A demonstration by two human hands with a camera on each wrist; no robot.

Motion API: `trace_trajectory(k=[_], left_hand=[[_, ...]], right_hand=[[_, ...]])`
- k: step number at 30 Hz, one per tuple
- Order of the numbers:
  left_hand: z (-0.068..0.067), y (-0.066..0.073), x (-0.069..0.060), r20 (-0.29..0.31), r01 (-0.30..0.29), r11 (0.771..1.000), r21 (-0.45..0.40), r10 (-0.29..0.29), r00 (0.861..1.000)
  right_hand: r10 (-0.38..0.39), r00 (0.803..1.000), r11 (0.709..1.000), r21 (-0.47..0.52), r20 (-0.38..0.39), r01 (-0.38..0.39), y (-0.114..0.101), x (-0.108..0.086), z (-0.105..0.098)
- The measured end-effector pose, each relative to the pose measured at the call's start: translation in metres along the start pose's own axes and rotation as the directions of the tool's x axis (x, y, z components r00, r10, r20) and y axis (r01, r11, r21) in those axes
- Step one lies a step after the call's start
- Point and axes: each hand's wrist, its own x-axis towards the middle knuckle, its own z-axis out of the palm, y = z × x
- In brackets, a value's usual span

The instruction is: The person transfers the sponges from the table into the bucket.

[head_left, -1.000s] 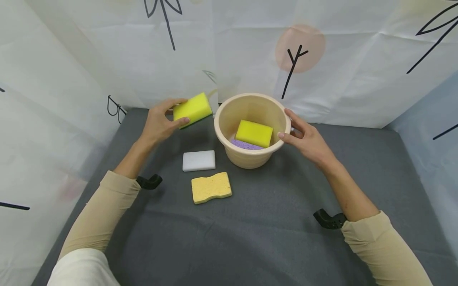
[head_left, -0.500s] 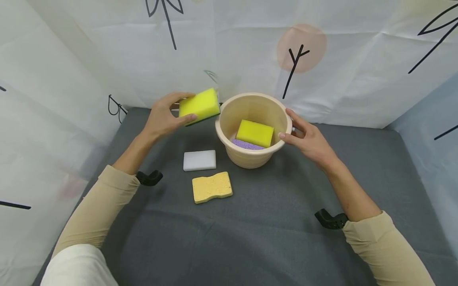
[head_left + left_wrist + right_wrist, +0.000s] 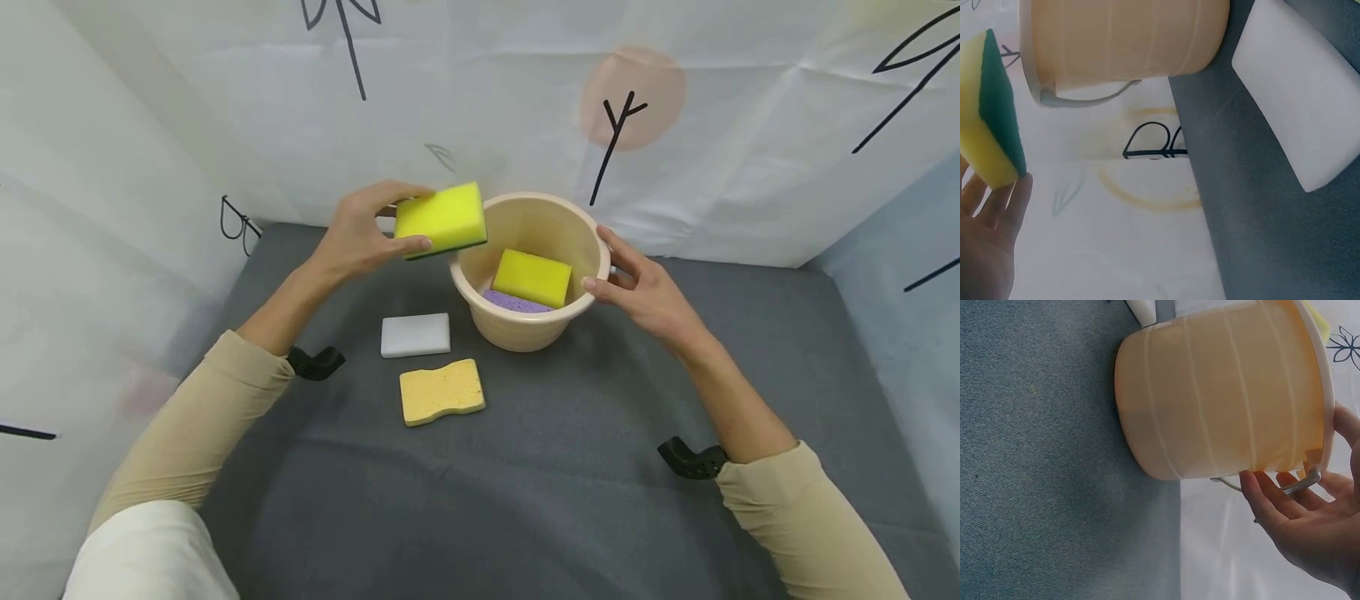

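Observation:
My left hand (image 3: pixel 367 229) pinches a yellow sponge with a green scouring side (image 3: pixel 442 218) between thumb and fingers, raised at the left rim of the bucket. In the left wrist view the green layer of that sponge (image 3: pixel 999 106) faces the bucket's side of the picture. My right hand (image 3: pixel 648 287) holds the right rim of the cream bucket (image 3: pixel 517 333), thumb on the rim and fingers along the outer wall by the handle (image 3: pixel 1304 482). Inside the bucket a second yellow sponge (image 3: pixel 532 277) leans on a purple sponge (image 3: pixel 517 302), which is partly hidden.
A white sponge block (image 3: pixel 416 336) lies on the grey cloth left of the bucket. Nearer to me lies a pale yellow wavy-edged sponge (image 3: pixel 442 392). A white patterned curtain (image 3: pixel 517 100) stands close behind the bucket.
My left hand has carried the yellow-green sponge rightward and slightly up, from beside the bucket to its left rim. The right hand keeps its hold, and the bucket stays in place.

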Motion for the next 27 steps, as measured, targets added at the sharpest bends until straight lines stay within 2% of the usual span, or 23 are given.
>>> trace_trajectory(k=[4,7,9,15,27], left_hand=[[0.005,0.004,0.004,0.001,-0.08,0.997,-0.004,0.08,0.997],[0.013,0.006,0.008,0.011,-0.141,0.99,-0.024,0.141,0.99],[0.019,0.008,0.011,0.018,-0.161,0.986,-0.038,0.162,0.987],[0.03,0.019,0.019,0.033,-0.172,0.984,-0.039,0.174,0.984],[0.048,0.033,0.036,0.133,-0.172,0.985,-0.003,0.171,0.976]], right_hand=[[-0.009,1.0,1.0,-0.001,0.01,0.009,0.001,-0.001,0.0],[-0.014,1.0,1.0,-0.015,0.012,0.014,0.001,-0.003,-0.003],[-0.014,1.0,1.0,-0.018,0.017,0.014,0.001,-0.004,-0.006],[0.005,1.0,0.999,-0.036,0.025,-0.005,0.0,-0.006,-0.01],[0.022,0.999,0.999,-0.041,0.038,-0.02,0.001,-0.001,-0.008]])
